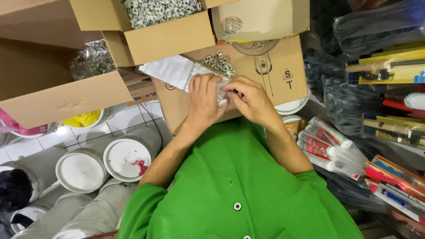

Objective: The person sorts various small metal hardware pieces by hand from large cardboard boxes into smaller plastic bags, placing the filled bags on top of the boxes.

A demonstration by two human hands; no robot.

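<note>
Big flat cardboard box (274, 71) serves as work surface. On it, left hand (204, 99) and right hand (250, 98) both pinch one small clear plastic bag (211, 75). Loose grey cable clips (219, 62) lie just beyond.

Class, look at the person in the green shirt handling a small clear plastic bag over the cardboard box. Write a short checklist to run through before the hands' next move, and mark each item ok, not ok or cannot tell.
1. Left hand on the small clear plastic bag: ok, fingers lie over it.
2. Right hand pinching the bag's edge: ok.
3. Bag sealed or open: cannot tell, the hands cover it.
4. Loose pile of small white cable clips resting on the flat cardboard box: ok, just beyond the fingertips.
5. Open carton of clips within view: ok, it looks full.
6. Number of clips in the bag: cannot tell.
</note>
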